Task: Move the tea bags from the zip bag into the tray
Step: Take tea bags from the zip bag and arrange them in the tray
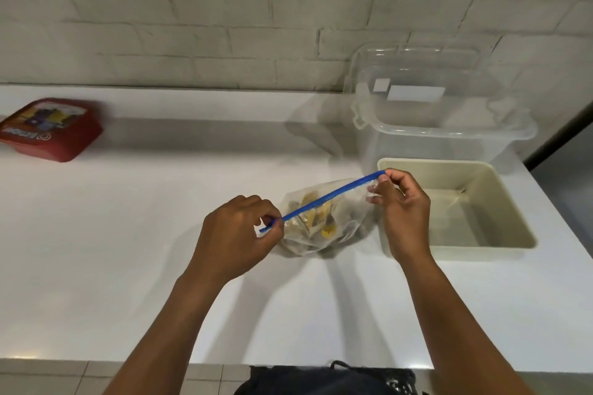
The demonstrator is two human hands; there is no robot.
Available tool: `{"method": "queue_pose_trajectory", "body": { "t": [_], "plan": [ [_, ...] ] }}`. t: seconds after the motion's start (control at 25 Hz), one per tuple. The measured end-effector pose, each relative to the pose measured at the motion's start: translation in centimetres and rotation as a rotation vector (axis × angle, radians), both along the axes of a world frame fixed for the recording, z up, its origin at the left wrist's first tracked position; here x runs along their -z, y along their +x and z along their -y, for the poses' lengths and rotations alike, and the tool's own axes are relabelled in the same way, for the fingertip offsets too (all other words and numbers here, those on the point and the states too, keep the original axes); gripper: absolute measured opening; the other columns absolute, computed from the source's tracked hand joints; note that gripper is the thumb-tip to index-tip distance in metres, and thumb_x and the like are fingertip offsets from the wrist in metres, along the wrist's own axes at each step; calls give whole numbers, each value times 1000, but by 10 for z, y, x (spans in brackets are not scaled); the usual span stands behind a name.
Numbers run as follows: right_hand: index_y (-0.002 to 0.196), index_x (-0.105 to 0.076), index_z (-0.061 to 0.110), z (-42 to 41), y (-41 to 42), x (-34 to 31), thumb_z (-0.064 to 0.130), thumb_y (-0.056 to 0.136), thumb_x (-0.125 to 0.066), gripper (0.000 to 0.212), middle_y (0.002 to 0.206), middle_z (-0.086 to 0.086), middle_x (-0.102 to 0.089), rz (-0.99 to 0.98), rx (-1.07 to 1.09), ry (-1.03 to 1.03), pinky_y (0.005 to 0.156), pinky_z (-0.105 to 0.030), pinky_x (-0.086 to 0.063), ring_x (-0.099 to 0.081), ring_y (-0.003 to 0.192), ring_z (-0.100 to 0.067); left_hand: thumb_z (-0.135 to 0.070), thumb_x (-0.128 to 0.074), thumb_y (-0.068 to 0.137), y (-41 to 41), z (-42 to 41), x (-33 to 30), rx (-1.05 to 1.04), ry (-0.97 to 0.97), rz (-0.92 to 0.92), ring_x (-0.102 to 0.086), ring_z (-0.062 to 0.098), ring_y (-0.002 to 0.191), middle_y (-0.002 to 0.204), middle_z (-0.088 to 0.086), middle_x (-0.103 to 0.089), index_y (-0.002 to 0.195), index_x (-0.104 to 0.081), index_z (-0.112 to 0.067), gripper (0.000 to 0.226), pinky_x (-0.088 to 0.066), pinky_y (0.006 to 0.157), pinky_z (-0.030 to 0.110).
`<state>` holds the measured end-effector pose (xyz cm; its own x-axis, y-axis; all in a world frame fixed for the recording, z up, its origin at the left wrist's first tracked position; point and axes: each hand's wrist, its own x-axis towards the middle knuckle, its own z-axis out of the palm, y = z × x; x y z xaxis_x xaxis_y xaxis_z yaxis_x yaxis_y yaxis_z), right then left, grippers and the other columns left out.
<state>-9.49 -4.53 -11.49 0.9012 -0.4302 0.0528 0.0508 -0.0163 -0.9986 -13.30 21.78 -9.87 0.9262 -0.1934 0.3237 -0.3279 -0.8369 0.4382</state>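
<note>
Against a white brick wall point(192, 26), a white counter point(160, 234) is carrying the zip bag point(321, 228); left hand point(237, 234) and right hand point(404, 212) are pinching its blue strip point(333, 194) beside the tray point(500, 234).

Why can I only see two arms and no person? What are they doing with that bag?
The camera sits on the person's head and looks down, so you see only their arms. This is the one picture. The left hand and right hand each pinch an end of the blue zip strip on a clear zip bag, which rests on the white counter. Inside are tea bags. Right of the bag sits a beige tray with nothing in it yet. Behind it stands a clear box, and far left lies a red lid.
</note>
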Motion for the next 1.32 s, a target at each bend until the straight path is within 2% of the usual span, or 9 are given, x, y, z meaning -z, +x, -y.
{"method": "queue_pose_trajectory", "body": {
  "t": [0.16,0.28,0.44,0.56,0.68,0.88,1.04,1.16,1.32],
  "plan": [
    [108,-59,25,-25,-35,-1,30,89,-71,23,107,-3,-62,-22,238,-134,81,-34,-54,-63,82,-14,-68,-54,83,0,13,-1,5,-56,-214,-59,2,64,66,-21,-63,86,-64,-41,29,-49,59,26],
    [112,-45,34,-56,-62,-4,36,87,-72,38,102,-8,-63,-85,81,22,76,-36,-56,-65,78,-15,-63,-58,83,6,35,-1,65,16,-237,-59,4,66,65,-19,-63,96,-67,-42,26,-46,60,23],
    [127,-41,36,-69,-69,0,16,89,-69,51,100,3,-65,-135,-77,-24,72,-21,-52,-67,84,-7,-42,-67,85,15,51,12,131,18,-251,-59,7,75,84,-16,-62,97,-66,-35,14,-45,62,24],
    [124,-42,38,-74,-75,6,22,89,-70,48,97,5,-66,-200,-109,-114,70,-18,-50,-66,80,-5,-33,-70,86,19,43,15,132,-129,-336,-59,6,72,83,-12,-62,84,-67,-29,6,-48,65,25],
    [124,-43,40,-81,-78,9,36,89,-70,44,104,5,-64,-260,-171,-86,77,-22,-52,-67,91,-6,-28,-71,87,19,40,10,112,-374,-545,-63,6,71,82,-9,-69,82,-69,-27,5,-50,68,21],
    [117,-60,41,-83,-62,-7,22,97,-61,28,104,9,-72,-166,-237,39,81,-23,-55,-70,94,-6,-15,-66,92,16,51,-5,123,-738,-790,-69,12,74,86,10,-75,97,-70,-7,10,-53,65,24],
    [111,-73,32,-77,-47,-16,15,97,-57,27,100,11,-76,-171,-260,-35,86,-36,-59,-72,94,-9,-11,-73,87,19,53,-14,100,-823,-769,-72,19,75,72,4,-70,89,-67,-7,8,-54,68,28],
    [101,-74,29,-70,-41,-16,13,95,-56,25,87,7,-76,-165,-196,-147,81,-45,-60,-74,79,-13,-16,-78,84,18,46,-15,63,-830,-726,-73,27,84,81,14,-72,86,-66,-9,14,-58,73,34],
    [107,-71,30,-72,-39,-26,30,89,-67,19,90,7,-75,-143,-295,-165,78,-41,-61,-73,83,-12,-18,-73,89,18,41,-16,90,-804,-705,-74,26,85,87,10,-75,93,-68,-8,12,-59,84,43]
  ]
}}
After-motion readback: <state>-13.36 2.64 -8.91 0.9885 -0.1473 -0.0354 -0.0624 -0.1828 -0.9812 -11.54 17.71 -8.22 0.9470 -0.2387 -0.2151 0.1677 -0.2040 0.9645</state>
